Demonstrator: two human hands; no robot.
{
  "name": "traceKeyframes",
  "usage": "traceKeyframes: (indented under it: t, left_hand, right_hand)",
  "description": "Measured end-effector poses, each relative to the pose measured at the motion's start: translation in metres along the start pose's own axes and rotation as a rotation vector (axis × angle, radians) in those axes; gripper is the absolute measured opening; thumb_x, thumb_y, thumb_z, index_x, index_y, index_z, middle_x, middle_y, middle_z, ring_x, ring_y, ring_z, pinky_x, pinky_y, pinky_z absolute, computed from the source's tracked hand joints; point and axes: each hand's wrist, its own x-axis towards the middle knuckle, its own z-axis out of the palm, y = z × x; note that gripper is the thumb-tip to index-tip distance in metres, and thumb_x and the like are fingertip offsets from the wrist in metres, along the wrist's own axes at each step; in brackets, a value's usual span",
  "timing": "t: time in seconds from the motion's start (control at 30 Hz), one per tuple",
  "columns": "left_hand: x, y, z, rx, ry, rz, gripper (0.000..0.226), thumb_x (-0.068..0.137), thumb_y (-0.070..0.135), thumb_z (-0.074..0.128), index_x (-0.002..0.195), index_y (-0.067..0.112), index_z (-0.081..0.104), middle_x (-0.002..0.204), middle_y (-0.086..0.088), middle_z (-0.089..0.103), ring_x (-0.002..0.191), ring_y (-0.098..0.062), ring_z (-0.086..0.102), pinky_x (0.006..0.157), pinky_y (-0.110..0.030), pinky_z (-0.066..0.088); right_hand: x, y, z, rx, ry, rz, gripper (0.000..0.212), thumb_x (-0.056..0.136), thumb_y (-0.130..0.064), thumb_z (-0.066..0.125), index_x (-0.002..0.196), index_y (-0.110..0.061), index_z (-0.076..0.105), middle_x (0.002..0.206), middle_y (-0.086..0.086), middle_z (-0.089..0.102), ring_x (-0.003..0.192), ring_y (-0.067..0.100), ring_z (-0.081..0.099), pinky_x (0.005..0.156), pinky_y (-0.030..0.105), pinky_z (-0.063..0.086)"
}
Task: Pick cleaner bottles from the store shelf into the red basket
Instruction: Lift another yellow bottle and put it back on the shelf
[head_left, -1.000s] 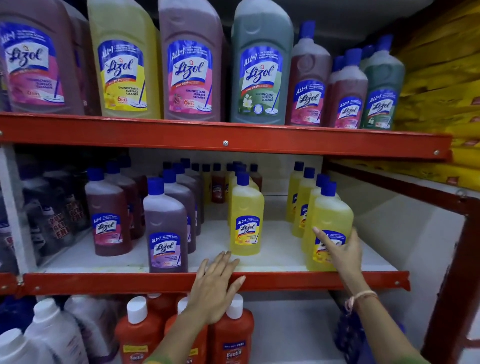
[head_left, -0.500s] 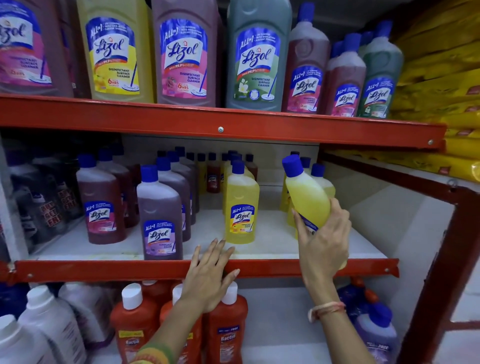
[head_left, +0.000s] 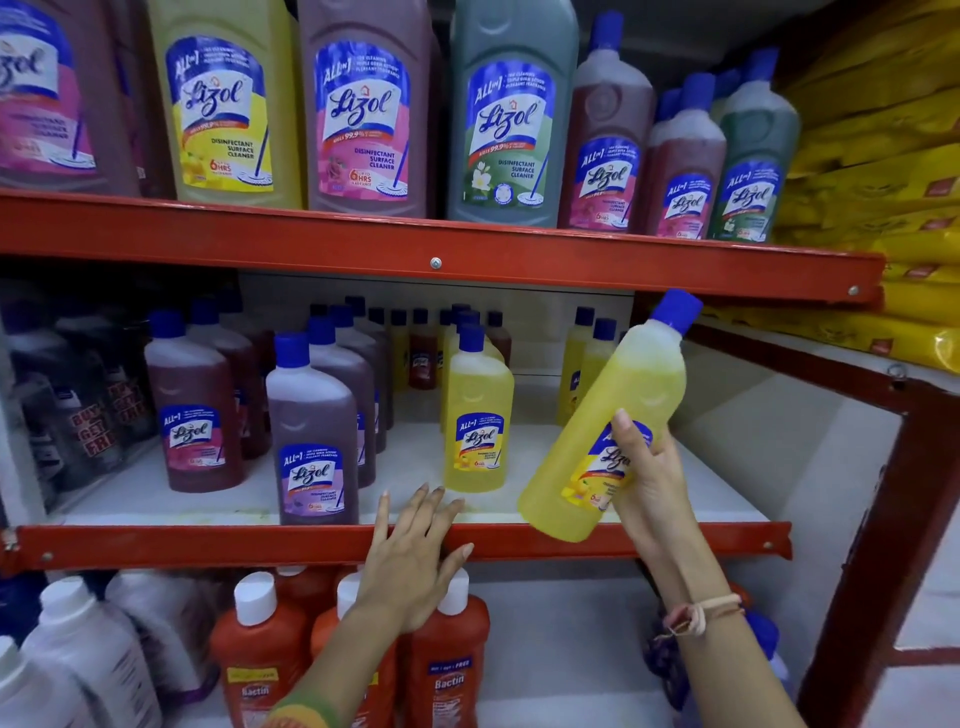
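My right hand (head_left: 647, 483) grips a yellow cleaner bottle (head_left: 613, 415) with a blue cap, held tilted to the right in front of the middle shelf (head_left: 208, 543), clear of the shelf board. My left hand (head_left: 410, 561) rests flat with spread fingers on the red front rail of that shelf and holds nothing. Another yellow bottle (head_left: 477, 415) stands upright on the shelf just above the left hand, and a purple bottle (head_left: 311, 436) stands to its left. The red basket is not in view.
Large cleaner jugs (head_left: 511, 114) fill the top shelf. Orange bottles with white caps (head_left: 260, 654) stand on the bottom shelf under my left hand. Yellow packets (head_left: 883, 156) are stacked at the right. A red upright post (head_left: 883, 545) frames the right side.
My right hand took hold of the front yellow bottle, lifted it off the shelf and has now tilted it to the right, out past the shelf edge. My left hand stayed on the rail.
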Motion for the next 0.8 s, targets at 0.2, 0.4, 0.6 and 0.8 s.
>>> traceKeyframes:
  t: [0.2,0.4,0.6,0.8]
  left_hand:
    - [0.0,0.0,0.001,0.021,0.004,0.001,0.063,0.092,0.061,0.009,0.133,0.029,0.044,0.138,-0.002,0.054,0.134,-0.021,0.04,0.11,-0.046,-0.003]
    - [-0.001,0.001,0.001,0.029,0.009,0.002,0.062,0.093,0.061,0.01,0.133,0.029,0.044,0.137,-0.002,0.055,0.133,-0.021,0.041,0.111,-0.047,-0.003]
    - [0.0,0.001,0.001,0.029,0.032,0.001,0.056,0.091,0.061,0.023,0.134,0.03,0.043,0.138,-0.001,0.054,0.134,-0.02,0.04,0.111,-0.047,-0.005]
    - [-0.001,0.001,0.004,0.041,0.061,0.003,0.056,0.091,0.061,0.026,0.136,0.03,0.041,0.142,-0.001,0.05,0.138,-0.019,0.033,0.112,-0.051,-0.002]
  right_hand:
    - [0.004,0.015,-0.013,0.216,-0.31,0.188,0.085,0.051,-0.049,0.09,0.112,-0.005,0.052,0.09,0.004,0.07,0.077,0.017,0.069,0.069,0.036,0.059]
    - [0.007,0.013,-0.024,0.053,-0.377,0.196,0.079,0.049,-0.044,0.092,0.109,-0.004,0.057,0.091,0.005,0.072,0.081,0.022,0.07,0.073,0.038,0.06]
    - [0.031,-0.018,-0.053,-0.24,-0.272,0.153,0.077,0.045,-0.039,0.095,0.11,-0.012,0.063,0.097,0.006,0.076,0.086,0.023,0.072,0.074,0.036,0.061]
    - [0.055,-0.029,-0.094,-0.382,-0.142,0.125,0.063,0.076,-0.004,0.066,0.135,-0.009,0.043,0.108,0.007,0.073,0.092,0.022,0.072,0.074,0.033,0.061]
